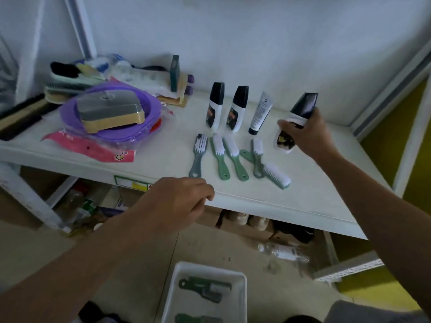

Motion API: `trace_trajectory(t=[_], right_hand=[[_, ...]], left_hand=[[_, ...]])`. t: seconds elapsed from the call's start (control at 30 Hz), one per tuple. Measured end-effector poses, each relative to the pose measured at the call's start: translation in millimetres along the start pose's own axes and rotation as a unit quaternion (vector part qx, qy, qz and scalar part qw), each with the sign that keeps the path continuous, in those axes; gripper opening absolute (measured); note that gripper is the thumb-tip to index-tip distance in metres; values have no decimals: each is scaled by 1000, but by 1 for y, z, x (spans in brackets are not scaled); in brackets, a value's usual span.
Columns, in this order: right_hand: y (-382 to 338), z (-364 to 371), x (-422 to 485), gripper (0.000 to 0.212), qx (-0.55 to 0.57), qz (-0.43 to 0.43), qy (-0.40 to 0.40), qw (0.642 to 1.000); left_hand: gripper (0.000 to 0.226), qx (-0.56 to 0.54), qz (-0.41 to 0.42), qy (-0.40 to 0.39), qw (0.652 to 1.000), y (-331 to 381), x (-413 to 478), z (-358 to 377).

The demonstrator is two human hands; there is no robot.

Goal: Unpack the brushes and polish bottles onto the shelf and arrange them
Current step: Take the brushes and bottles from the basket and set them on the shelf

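Task partly complete: two polish bottles (214, 106) and a tube (260, 113) stood in a row on the white shelf (314, 194), brushes (229, 157) laid before them. The right hand (305, 134) gripped a third bottle (296, 122), tilted, at the row's end; the left hand (179, 201) hung loosely curled, empty. More brushes waited in a tray (242, 290) below. Pale wall behind, clutter at left

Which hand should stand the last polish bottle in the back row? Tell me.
Right. The right hand already has a grip on the tilted polish bottle, just beside the white tube ending that row. The left hand hangs empty at the shelf front edge.
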State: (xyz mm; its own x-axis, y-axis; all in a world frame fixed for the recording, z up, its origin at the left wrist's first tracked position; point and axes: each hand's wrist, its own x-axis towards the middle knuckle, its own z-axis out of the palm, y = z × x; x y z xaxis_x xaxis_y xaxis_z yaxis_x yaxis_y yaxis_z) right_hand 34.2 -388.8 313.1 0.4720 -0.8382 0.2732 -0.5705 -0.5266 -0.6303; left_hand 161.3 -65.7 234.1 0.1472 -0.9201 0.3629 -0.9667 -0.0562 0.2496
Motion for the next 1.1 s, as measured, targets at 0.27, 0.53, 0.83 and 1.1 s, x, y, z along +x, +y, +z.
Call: trace_trajectory(t=[0.27, 0.53, 0.83, 1.1], right_hand=[[32, 53, 56, 34, 100, 75, -8, 992], [25, 65, 64, 42, 64, 104, -37, 992], [-7, 27, -12, 42, -25, -28, 17, 999], [-34, 39, -141, 26, -66, -168, -154, 971]], left_hand=[[25, 2, 35, -15, 999, -14, 11, 17], [23, 51, 41, -53, 996, -17, 1, 21], [13, -11, 3, -32, 999, -2, -6, 12], [15, 28, -42, -90, 995, 2, -32, 18]])
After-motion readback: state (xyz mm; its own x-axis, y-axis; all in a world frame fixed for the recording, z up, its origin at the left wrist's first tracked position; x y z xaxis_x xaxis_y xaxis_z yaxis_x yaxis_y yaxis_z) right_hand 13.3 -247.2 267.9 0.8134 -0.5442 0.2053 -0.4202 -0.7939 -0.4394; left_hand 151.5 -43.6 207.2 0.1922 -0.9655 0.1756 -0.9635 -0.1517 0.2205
